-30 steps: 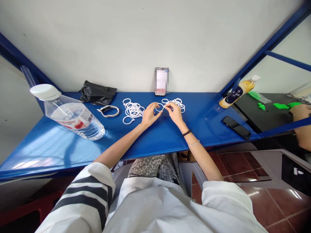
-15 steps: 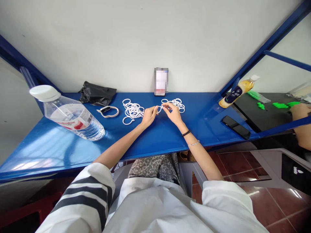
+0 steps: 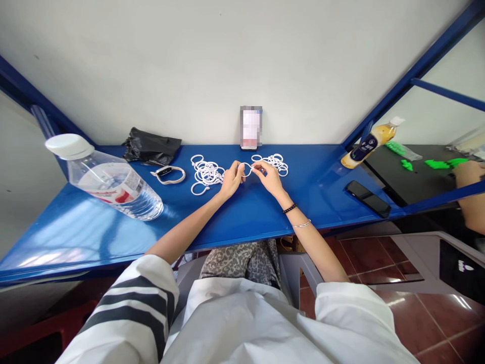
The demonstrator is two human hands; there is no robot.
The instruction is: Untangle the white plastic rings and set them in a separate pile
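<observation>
Between my hands, above the blue table (image 3: 242, 217), is a thin white ring (image 3: 248, 165). My left hand (image 3: 232, 181) pinches its left side between thumb and fingers. The fingertips of my right hand (image 3: 270, 177) are closed on its right side, where a small knob seems to sit. Beside my left hand lies a tangled pile of similar white rings (image 3: 208, 173). A smaller group of white rings (image 3: 278, 161) rests just behind my right hand, which partly hides it.
A phone (image 3: 250, 127) leans on the wall. To the left are a large water bottle (image 3: 113, 177), a smartwatch (image 3: 168, 174) and a black plastic bag (image 3: 151, 145). A juice bottle (image 3: 369, 143) and a dark phone (image 3: 367, 198) are right; another person's arm (image 3: 470, 192) shows beyond.
The ring between my hands now shows as a wider, rounder loop. My fingers have shifted slightly on it; everything on the table stays where it was.
</observation>
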